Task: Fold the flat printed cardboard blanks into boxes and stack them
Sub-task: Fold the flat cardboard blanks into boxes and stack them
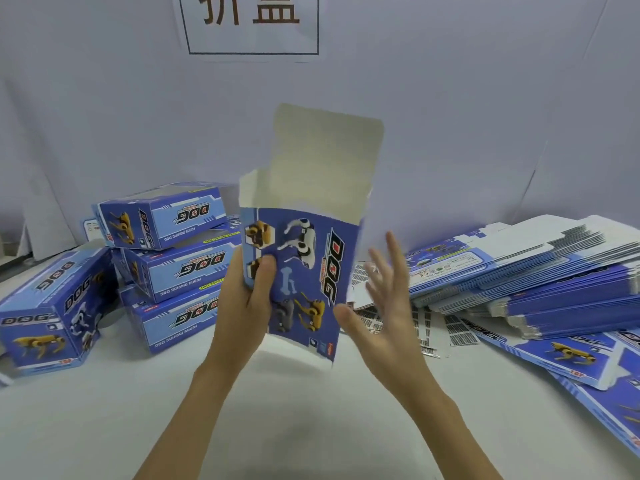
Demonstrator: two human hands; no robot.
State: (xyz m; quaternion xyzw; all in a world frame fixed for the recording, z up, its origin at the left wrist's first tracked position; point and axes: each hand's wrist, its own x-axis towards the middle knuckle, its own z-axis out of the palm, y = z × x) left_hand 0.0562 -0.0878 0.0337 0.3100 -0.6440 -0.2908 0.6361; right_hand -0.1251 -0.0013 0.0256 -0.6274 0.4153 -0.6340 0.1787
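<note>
- The left hand [247, 303] grips a half-opened blue "DOG" box [298, 268], held upright above the white counter [277, 427]; its thumb lies curled on the printed front, the fingers [232, 271] wrapped behind the left edge.
- The right hand [384, 306] hangs just beside the box's right edge, fingers spread and released, grasping nothing; motion blur hides whether it touches the card.
- Above the left thumb, the box's top flaps [322, 157] stand open, showing plain white inner card.
- Beyond the right fingers, a slumped pile of flat printed blanks [540, 271] lies on the counter.
- Left of the left fingers, folded boxes [173, 258] are stacked three high, with one more box [52, 313] near them.
- Farthest, a paper sign [252, 26] hangs on the wall.
</note>
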